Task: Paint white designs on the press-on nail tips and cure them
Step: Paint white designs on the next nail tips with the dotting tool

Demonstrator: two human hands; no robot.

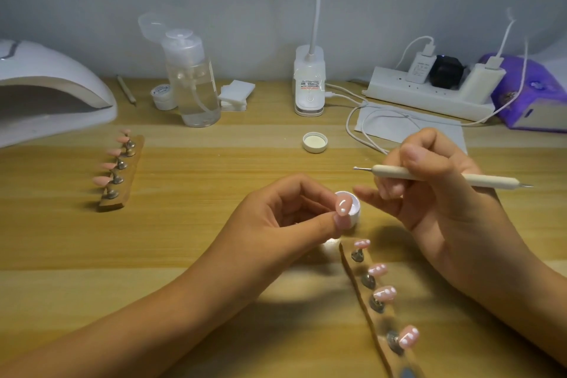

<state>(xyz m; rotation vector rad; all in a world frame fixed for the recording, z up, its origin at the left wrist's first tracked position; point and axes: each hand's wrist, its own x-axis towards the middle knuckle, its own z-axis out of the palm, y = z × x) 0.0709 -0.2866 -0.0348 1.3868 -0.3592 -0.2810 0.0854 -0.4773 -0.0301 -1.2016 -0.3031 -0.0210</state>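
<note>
My left hand pinches a pink nail tip with white dots, held in front of a small white gel pot. My right hand grips a white dotting tool, its ball end pointing left above the pot. A wooden holder strip in front of me carries several pink tips with white dots. A second strip at the left holds several plain pink tips. The white curing lamp stands at the far left.
The pot's lid lies on the wooden table. At the back stand a clear pump bottle, a small white jar, cotton pads, a clip lamp base, a power strip with cables and a purple tissue pack.
</note>
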